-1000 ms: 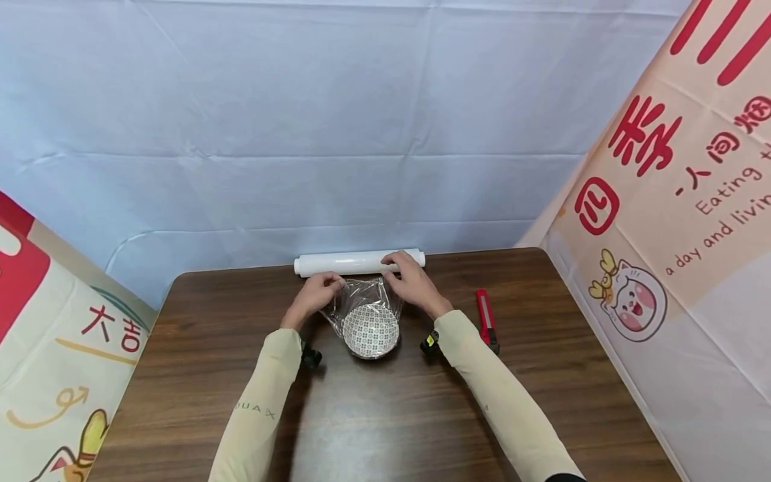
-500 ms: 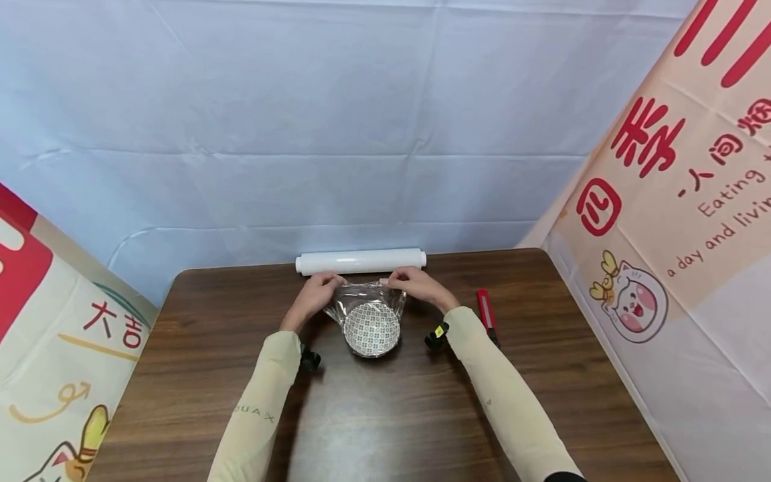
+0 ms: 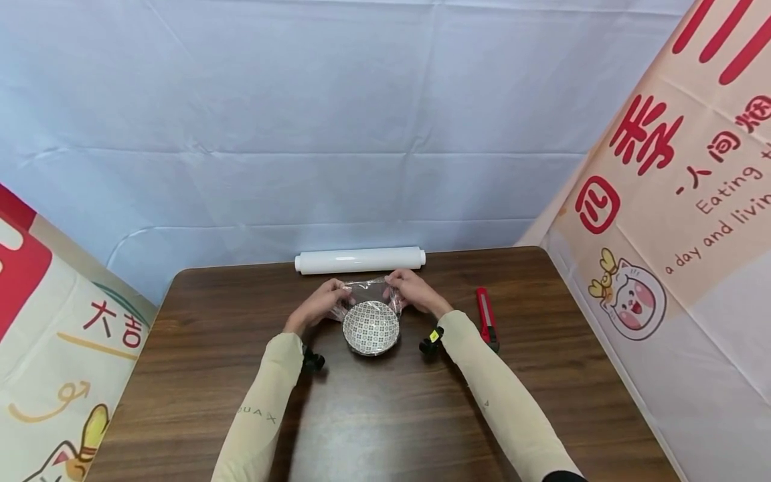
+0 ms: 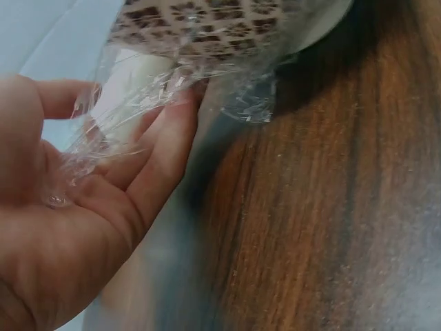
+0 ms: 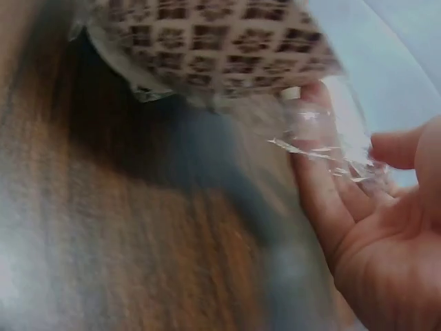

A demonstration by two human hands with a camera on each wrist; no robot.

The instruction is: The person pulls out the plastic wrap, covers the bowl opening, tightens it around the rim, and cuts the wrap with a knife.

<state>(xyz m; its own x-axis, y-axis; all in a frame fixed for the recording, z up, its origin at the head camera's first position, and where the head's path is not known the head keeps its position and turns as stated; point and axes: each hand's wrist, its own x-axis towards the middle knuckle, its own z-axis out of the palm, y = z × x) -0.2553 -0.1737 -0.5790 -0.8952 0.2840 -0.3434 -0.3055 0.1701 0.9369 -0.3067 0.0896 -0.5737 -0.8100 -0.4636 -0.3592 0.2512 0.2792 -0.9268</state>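
A small patterned bowl (image 3: 371, 328) sits at the middle of the table with clear plastic wrap (image 3: 365, 290) over it. The wrap's loose far part is stretched between both hands. On the left side, my left hand (image 3: 322, 301) holds a bunched edge; in the left wrist view the crinkled plastic wrap (image 4: 131, 103) runs between thumb and fingers. My right hand (image 3: 417, 292) grips the opposite corner, and its fingers lie behind the film beneath the bowl's patterned side (image 5: 213, 48) in the right wrist view. Parts of the fingertips are hidden behind the film.
A white roll (image 3: 360, 260) lies along the far table edge, just beyond the hands. To the right of the right hand is a red utility knife (image 3: 485, 316). A pale cloth backdrop (image 3: 271, 134) hangs behind the brown wooden table (image 3: 223, 335).
The right hand has drawn back from over the roll and taken hold of the wrap's right corner. Both hands have pulled the film nearer the bowl, with the left hand slightly lower.
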